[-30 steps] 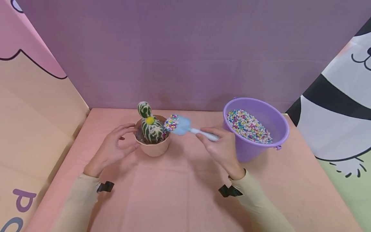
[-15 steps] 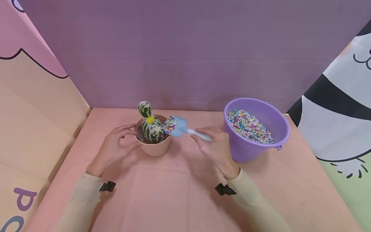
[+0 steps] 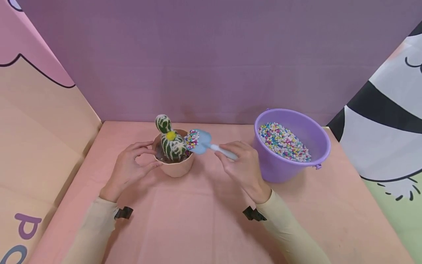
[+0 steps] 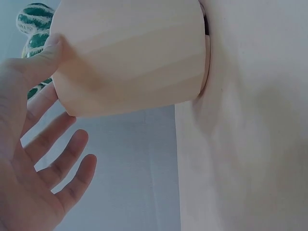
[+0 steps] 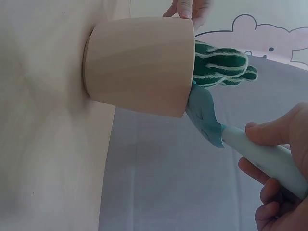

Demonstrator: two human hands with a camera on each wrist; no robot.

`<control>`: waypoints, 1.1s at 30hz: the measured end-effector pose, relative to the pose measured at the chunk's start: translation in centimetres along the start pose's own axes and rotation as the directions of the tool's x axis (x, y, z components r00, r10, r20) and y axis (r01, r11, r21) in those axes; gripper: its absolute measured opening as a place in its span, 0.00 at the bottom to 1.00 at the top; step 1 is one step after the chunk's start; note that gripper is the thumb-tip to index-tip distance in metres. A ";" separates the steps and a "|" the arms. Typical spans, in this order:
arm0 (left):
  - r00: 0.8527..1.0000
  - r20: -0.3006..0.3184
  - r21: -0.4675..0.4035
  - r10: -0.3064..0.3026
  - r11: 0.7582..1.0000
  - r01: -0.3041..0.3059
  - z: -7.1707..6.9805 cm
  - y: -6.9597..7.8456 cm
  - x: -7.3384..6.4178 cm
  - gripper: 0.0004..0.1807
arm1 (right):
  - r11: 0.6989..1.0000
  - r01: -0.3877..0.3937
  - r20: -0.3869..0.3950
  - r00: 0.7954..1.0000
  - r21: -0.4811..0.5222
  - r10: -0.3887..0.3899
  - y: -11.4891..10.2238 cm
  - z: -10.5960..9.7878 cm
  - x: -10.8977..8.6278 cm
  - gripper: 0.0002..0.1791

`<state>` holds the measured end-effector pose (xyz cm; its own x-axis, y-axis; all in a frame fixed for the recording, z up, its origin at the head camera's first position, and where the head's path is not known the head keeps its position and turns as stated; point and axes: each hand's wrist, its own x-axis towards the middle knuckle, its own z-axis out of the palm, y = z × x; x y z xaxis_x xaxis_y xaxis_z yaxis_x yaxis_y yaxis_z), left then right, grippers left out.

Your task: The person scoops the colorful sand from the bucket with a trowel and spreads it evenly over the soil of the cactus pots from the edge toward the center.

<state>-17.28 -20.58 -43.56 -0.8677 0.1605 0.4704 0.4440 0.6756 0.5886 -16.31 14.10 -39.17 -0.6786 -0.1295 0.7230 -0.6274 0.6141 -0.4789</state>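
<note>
A peach flowerpot (image 3: 174,170) stands upright with a green-and-white cactus (image 3: 173,148) in it, topped by a yellow flower. My left hand (image 3: 129,171) holds the pot at its left rim, thumb at the front and index finger at the side; the other fingers spread away from the wall in the left wrist view. With my right hand (image 3: 243,167) I grip the pale handle of a small blue trowel (image 3: 203,141). Multicoloured pellets (image 3: 192,138) lie at the blade's tip, over the pot's right rim. The blade tilts down toward the pot in the right wrist view.
A purple bucket (image 3: 278,170), partly filled with multicoloured pellets (image 3: 283,143), stands right of my right hand. Pink cloth (image 3: 184,220) covers the table. A purple backdrop (image 3: 211,66) rises behind, and printed panels flank both sides.
The trowel has moved slightly left with my right hand, bringing the pellets farther over the pot's rim. My left hand has come in closer, its fingers now against the rim.
</note>
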 end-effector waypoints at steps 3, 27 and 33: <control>1.000 -0.012 0.004 -0.008 1.000 0.008 0.0 0.1 0.0 0.19 | 1.000 0.010 0.001 1.000 -0.013 -0.010 0.0 0.1 0.0 0.13; 1.000 0.028 -0.007 -0.011 1.000 0.011 -0.2 0.6 0.4 0.20 | 0.998 0.039 0.007 0.999 -0.049 -0.039 0.0 -0.1 0.0 0.13; 0.993 0.121 0.018 0.017 1.000 -0.019 -0.6 0.2 0.8 0.13 | 0.998 0.047 0.001 0.999 -0.049 -0.047 0.0 -0.2 0.0 0.13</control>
<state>-17.76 -20.76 -42.71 -0.8807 0.2579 0.3973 0.4567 0.6849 0.5677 -16.24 14.20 -39.06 -0.6487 -0.1585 0.7444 -0.6389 0.6449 -0.4195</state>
